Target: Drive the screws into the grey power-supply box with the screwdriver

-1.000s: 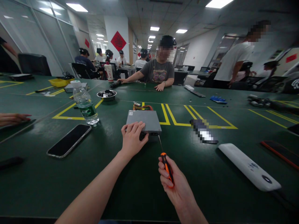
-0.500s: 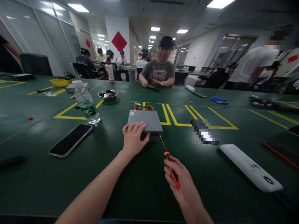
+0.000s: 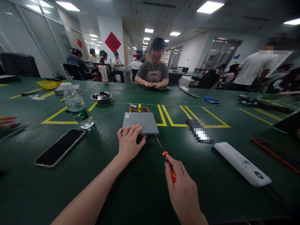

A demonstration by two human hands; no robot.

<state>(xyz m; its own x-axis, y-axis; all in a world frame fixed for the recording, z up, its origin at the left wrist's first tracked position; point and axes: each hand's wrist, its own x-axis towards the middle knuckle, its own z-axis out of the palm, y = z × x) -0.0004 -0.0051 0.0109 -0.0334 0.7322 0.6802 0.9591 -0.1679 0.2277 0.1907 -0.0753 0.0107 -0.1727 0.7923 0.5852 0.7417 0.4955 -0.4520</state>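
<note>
A grey computer power supply lies flat on the green table, its bundle of coloured wires behind it. My left hand holds its near left side, fingers over the top and thumb against the front face. Closed around the orange and black handle of a screwdriver is my right hand, its back turned upward. The thin shaft slants up and left to the front right corner of the power supply. Whether the tip sits in a screw is too small to tell.
Left of the power supply stand a water bottle and a black phone, with a metal bowl of small parts behind. To the right lie a pixelated phone and a long white device. A person sits opposite.
My right hand has rolled over on the screwdriver handle, turning its back upward. The view has swung slightly right. A hand has appeared at the left edge.
</note>
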